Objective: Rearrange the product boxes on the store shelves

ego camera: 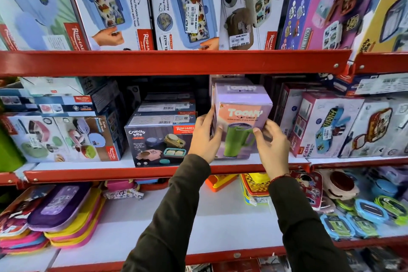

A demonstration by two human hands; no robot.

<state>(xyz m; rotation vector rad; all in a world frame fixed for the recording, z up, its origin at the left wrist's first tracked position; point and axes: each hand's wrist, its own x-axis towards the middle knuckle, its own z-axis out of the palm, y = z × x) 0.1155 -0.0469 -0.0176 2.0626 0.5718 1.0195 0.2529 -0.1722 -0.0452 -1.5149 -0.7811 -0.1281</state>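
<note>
A lilac tumbler box (240, 117) with a green mug printed on its front stands upright on the middle shelf (88, 164), near its front edge. My left hand (204, 137) grips the box's left side. My right hand (272, 144) presses on its lower right corner, fingers curled around it. To the left of the box stands a stack of dark Crunchy Bite boxes (159, 143). A pink Kidzee Plus box (324, 126) stands to its right. More lilac boxes show behind the held one.
The upper shelf holds upright lunch-box cartons (183, 4) behind a red rail (172, 62). Flat lunch-box cartons (61, 137) fill the middle shelf's left. The lower shelf carries stacked pouches (57, 212) at left, lunch tins (256, 185) in the middle and round containers (371, 210) at right.
</note>
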